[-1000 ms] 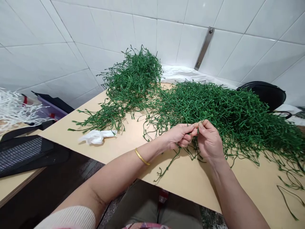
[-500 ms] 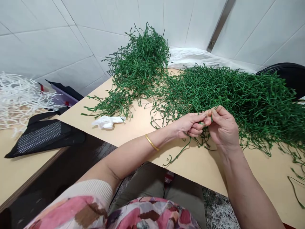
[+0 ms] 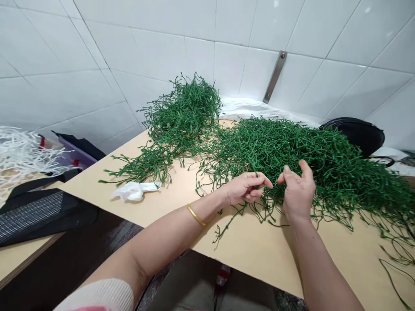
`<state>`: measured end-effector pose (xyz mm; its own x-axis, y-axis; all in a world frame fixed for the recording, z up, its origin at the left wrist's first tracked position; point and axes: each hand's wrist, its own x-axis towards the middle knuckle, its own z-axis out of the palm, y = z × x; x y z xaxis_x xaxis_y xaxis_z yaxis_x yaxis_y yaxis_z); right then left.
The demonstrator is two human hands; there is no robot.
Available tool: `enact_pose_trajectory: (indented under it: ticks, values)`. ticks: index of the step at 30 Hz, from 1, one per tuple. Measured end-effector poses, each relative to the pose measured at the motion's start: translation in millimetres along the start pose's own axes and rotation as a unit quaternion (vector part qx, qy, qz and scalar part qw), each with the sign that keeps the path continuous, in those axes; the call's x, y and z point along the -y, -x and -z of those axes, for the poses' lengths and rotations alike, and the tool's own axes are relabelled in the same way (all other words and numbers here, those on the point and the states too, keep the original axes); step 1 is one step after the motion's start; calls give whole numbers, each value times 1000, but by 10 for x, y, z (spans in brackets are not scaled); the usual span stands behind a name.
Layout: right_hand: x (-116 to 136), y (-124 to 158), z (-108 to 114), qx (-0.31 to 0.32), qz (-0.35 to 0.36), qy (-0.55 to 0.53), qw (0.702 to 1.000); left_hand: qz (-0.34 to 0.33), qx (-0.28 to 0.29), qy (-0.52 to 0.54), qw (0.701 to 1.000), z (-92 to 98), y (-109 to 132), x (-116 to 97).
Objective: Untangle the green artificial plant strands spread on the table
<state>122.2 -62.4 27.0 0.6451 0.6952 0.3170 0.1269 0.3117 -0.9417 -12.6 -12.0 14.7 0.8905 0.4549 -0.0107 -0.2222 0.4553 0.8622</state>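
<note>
The left hand (image 3: 245, 188) is clenched loosely, thumb and forefinger pinched on a few thin stems at the near edge of the pile of green strands (image 3: 311, 157); loose ends trail from under this hand down onto the tan surface (image 3: 259, 255). A gold bangle (image 3: 196, 214) sits on its wrist. The right hand (image 3: 298, 193) is just beside it, the two a small gap apart. Its thumb and forefinger come together at the same tangle while the other fingers lift away from the pile; whether a stem is actually caught between them is too fine to tell.

The pile spreads from directly beyond both hands out past the right hand, lying on the surface and reaching the wall. A second, smaller heap of green strands (image 3: 183, 119) rises beyond the left hand and to its left, its lower fringe touching the big pile. Well to the left of the left hand lies a crumpled white wrapper (image 3: 132, 191), close to that fringe. Beyond the right hand, behind the pile, a round black object (image 3: 356, 131) shows. Far to the left of the left hand, on a lower table, are a black mesh bag (image 3: 32, 214) and a mass of white strands (image 3: 19, 151)
</note>
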Motion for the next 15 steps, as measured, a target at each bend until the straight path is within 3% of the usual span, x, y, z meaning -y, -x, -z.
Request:
enact_pose_trajectory:
  ticks: [4, 9, 13, 15]
  values:
    - [-35, 22, 14, 60, 3, 76, 995, -7, 26, -18, 999, -37, 39, -22]
    - [11, 68, -49, 214, -114, 17, 970, 5, 65, -36, 997, -49, 60, -23]
    - [51, 93, -65, 240, -192, -73, 949, 23, 93, -65, 993, -53, 44, 30]
    - [55, 89, -52, 232, -194, -77, 950, 35, 79, -85, 993, -59, 33, 50]
